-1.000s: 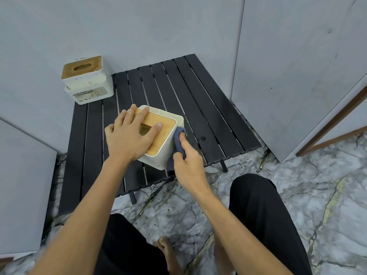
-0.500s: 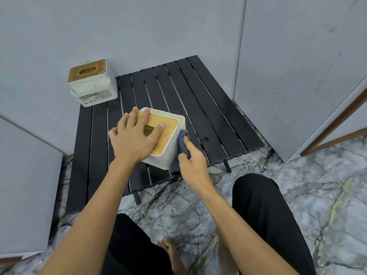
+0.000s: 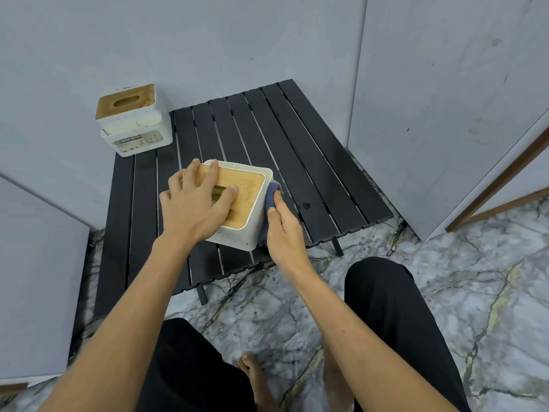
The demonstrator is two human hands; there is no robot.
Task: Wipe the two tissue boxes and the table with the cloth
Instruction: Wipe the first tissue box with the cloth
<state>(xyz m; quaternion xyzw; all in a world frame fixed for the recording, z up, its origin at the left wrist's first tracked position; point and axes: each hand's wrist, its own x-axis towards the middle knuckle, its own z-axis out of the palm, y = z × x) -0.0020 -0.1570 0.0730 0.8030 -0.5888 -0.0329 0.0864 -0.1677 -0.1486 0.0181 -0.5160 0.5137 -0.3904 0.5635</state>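
Note:
A white tissue box [image 3: 246, 230] with a wooden lid stands near the front of the low black slatted table [image 3: 267, 135]. My left hand [image 3: 196, 206] lies spread on the lid, its fingers reaching over the slot and the far rim. My right hand [image 3: 282, 230] presses a dark blue cloth [image 3: 270, 197] flat against the box's right side; most of the cloth is hidden behind the hand. A second white tissue box [image 3: 133, 123] with a wooden top sits at the table's far left corner.
Grey wall panels close in the table at the back, left and right. A brown wooden frame [image 3: 505, 179] leans at the right. The floor is grey marble; my black-trousered knees and a bare foot [image 3: 252, 373] are below the table's front edge.
My right hand with the cloth has slid a little along the box's right side, towards its far end. The left hand has stayed on the lid. My view has shifted slightly.

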